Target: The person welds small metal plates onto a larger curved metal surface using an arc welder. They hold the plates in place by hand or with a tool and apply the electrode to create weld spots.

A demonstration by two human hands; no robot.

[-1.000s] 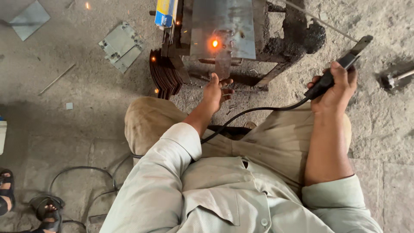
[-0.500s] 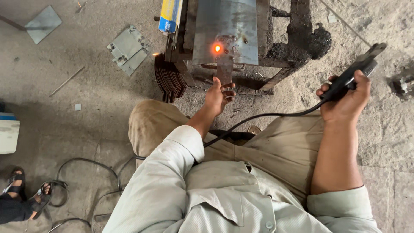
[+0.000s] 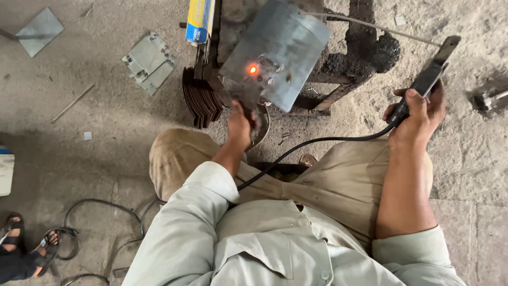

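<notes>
Fingers (image 3: pixel 410 103) of the right hand (image 3: pixel 418 119) are clenched around the black handle of an electrode holder (image 3: pixel 423 82), which is raised to the right of the work, well apart from it, with its metal tip pointing up and away. A black cable (image 3: pixel 317 143) is led from the handle down across the lap and under the left forearm.

Fingers of the left hand (image 3: pixel 241 127) are closed on the lower edge of a grey steel plate (image 3: pixel 278 50); the exact grip is hidden behind the knuckles. The plate is held tilted over a dark metal stand (image 3: pixel 349 63). A small orange glowing spot (image 3: pixel 253 69) is seen on the plate face, just above the left hand.

A stack of dark curved metal pieces (image 3: pixel 200 98) is placed on the floor just left of the stand. A yellow and blue box (image 3: pixel 200 20) is propped at the upper left of the stand. Flat grey plates (image 3: pixel 149 61) lie further left on the concrete floor (image 3: pixel 79 143). A thin rod (image 3: pixel 370 24) runs across the top right. Another person's sandalled foot (image 3: pixel 18 249) is visible at the lower left corner, beside loose cable loops (image 3: pixel 106 212).
</notes>
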